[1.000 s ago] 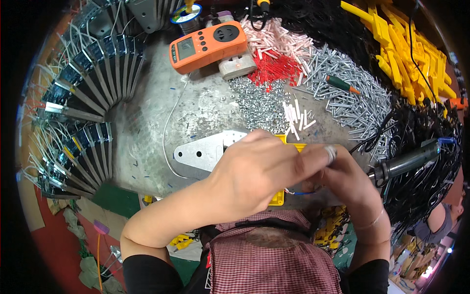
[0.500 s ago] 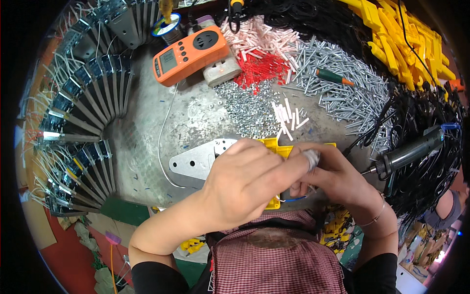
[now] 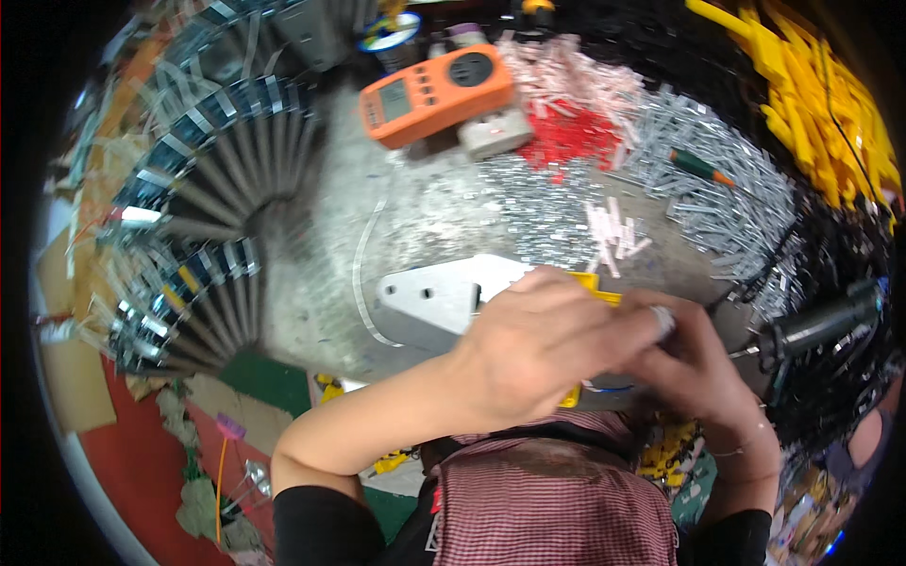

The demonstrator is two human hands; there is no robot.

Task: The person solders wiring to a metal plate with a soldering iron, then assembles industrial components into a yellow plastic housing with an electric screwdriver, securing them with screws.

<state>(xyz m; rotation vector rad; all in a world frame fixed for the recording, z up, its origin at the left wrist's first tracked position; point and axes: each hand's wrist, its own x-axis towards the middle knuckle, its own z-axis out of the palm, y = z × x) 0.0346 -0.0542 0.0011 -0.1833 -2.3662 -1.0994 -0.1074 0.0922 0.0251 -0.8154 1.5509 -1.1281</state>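
Observation:
Both hands meet over a yellow plastic housing (image 3: pixel 587 281), mostly covered by them. My left hand (image 3: pixel 528 354) has its fingers curled and reaches across toward the right one. My right hand (image 3: pixel 679 363) is bent inward, its fingers closed and smeared by motion. A whitish wrap (image 3: pixel 664 324) shows on a fingertip where the hands meet. Whatever they grip between them is hidden. Below the fingers a thin blue wire (image 3: pixel 609 388) shows. Beside my left hand lies a flat silver metal plate (image 3: pixel 444 294) with holes, its right end under the hand.
Behind the hands lie piles of small metal nuts (image 3: pixel 552 217), red pieces (image 3: pixel 571 137), pale pink sleeves (image 3: pixel 566 75) and long screws (image 3: pixel 727 189) with a screwdriver (image 3: pixel 700 167). An orange meter (image 3: pixel 434 99) stands behind. Metal plates (image 3: pixel 226 179) fan out left; a power screwdriver (image 3: pixel 821 325) lies right.
The whole view has swung, so the bench and things on it sit further right in the picture. My hands stay together over the yellow housing, the right fingers now blurred.

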